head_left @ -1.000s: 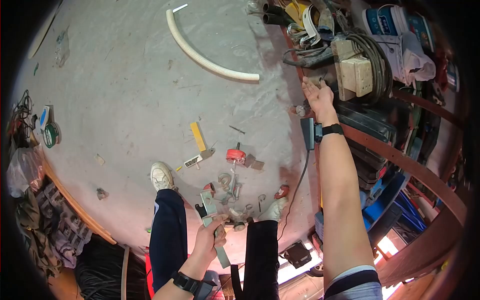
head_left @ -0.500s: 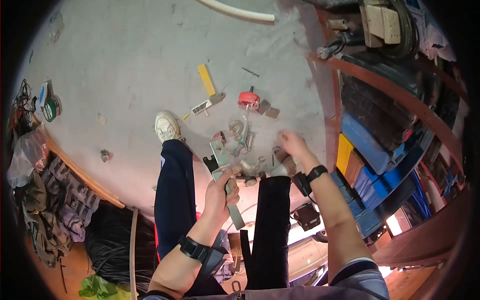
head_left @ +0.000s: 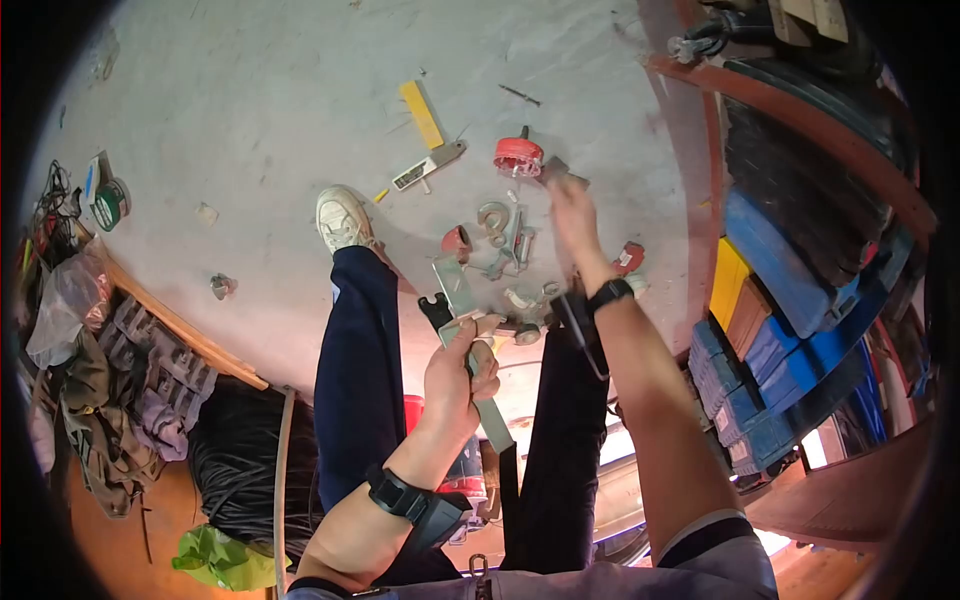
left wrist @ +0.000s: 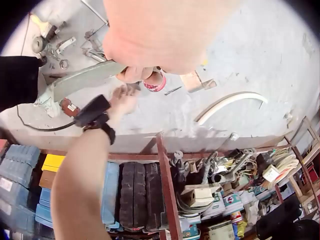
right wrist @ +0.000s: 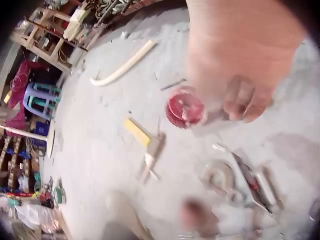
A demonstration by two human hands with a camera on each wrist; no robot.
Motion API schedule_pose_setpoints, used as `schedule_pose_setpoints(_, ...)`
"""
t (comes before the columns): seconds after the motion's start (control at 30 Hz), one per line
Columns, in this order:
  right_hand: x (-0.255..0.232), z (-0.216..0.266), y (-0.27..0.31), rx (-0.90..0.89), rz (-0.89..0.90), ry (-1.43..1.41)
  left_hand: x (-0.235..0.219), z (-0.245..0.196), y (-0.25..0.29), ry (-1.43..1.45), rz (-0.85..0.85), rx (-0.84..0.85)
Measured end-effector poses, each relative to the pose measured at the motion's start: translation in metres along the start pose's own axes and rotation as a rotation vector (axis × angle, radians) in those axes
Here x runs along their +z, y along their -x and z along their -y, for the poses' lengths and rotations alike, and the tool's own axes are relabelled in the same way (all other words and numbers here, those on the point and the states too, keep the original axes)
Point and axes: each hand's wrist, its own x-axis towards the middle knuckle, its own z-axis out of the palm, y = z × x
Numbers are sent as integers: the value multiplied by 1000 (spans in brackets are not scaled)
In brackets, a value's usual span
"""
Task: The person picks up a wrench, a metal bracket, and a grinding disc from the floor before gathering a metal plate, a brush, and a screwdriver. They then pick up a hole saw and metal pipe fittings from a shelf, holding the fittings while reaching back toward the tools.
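Note:
My left hand [head_left: 455, 385] grips a long, flat, grey-green metal bar [head_left: 493, 422], thumb along its top; in the left wrist view the bar [left wrist: 82, 81] extends left from the fingers. My right hand [head_left: 574, 215] reaches low over the floor, its fingers overlapping small flat brownish pieces [head_left: 556, 168] beside a red hole saw [head_left: 518, 156]. In the right wrist view the fingers [right wrist: 241, 100] are loosely bent and blurred, just right of the hole saw [right wrist: 185, 107], with nothing plainly held. A ring-shaped metal piece [head_left: 492, 216] and other small metal parts lie between the hands.
A yellow strip [head_left: 421, 113] meets a grey-white tool [head_left: 428, 167] on the floor, near a white shoe [head_left: 342, 218]. Blue cases [head_left: 765, 270] and a reddish-brown frame [head_left: 820, 115] stand at right. A coil of black cable [head_left: 235, 440] lies at left; a curved white hose [left wrist: 230, 103] lies farther off.
My right hand has left the shelf side at right and swung over to the floor pieces by the hole saw. The view has tilted down. My left hand keeps its grip on the bar.

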Motion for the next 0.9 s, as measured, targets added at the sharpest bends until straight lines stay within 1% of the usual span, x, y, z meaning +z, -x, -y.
schedule_pose_setpoints(0.07, 4, 34, -44, 153, -32, 112, -1, -2, 1, -17, -7, -6)
schedule_pose_setpoints(0.1, 7, 47, -59, 154, -25, 102, -2, -4, 2, -32, -6, -19)
schedule_pose_setpoints(0.17, 14, 63, -82, 326, 123, 307, -1, -5, 3, -44, -38, -7)
schedule_pose_setpoints(0.2, 20, 59, -90, 328, 127, 301, -1, -6, 4, -46, -31, 3)
schedule_pose_setpoints(0.27, 31, 48, -95, 308, 236, 328, -3, -7, 6, -33, -37, 18)
schedule_pose_setpoints(0.3, 31, 44, -93, 311, 241, 327, -3, -8, 7, -32, -43, 18)
schedule_pose_setpoints(0.37, 29, 35, -88, 214, 402, 352, -1, -12, 9, -48, -36, 44)
schedule_pose_setpoints(0.4, 29, 33, -80, 213, 403, 354, -2, -12, 9, -46, -36, 43)
schedule_pose_setpoints(0.47, 28, 33, -59, 113, 248, 525, -3, -13, 9, -22, -36, 59)
schedule_pose_setpoints(0.5, 29, 36, -50, 107, 247, 527, -3, -13, 9, -19, -32, 62)
schedule_pose_setpoints(0.57, 34, 44, -29, -539, -175, 617, -3, -12, 9, -15, -67, 72)
schedule_pose_setpoints(0.6, 38, 55, -23, -615, -5, 573, -4, -12, 10, -14, -68, 72)
schedule_pose_setpoints(0.63, 49, 61, -21, -615, -4, 571, -5, -13, 10, -19, -71, 78)
schedule_pose_setpoints(0.7, 75, 69, -15, -930, 152, 537, -8, -14, 12, -27, -87, 84)
schedule_pose_setpoints(0.73, 86, 73, -16, -932, 151, 529, -10, -15, 12, -21, -99, 91)
schedule_pose_setpoints(0.8, 109, 80, -21, -1001, 208, 792, -12, -21, 12, -15, -114, 114)
schedule_pose_setpoints(0.83, 116, 81, -24, -1008, 205, 780, -12, -24, 14, -10, -137, 93)
schedule_pose_setpoints(0.9, 127, 82, -30, -969, 286, 1063, -14, -28, 14, -8, -164, 83)
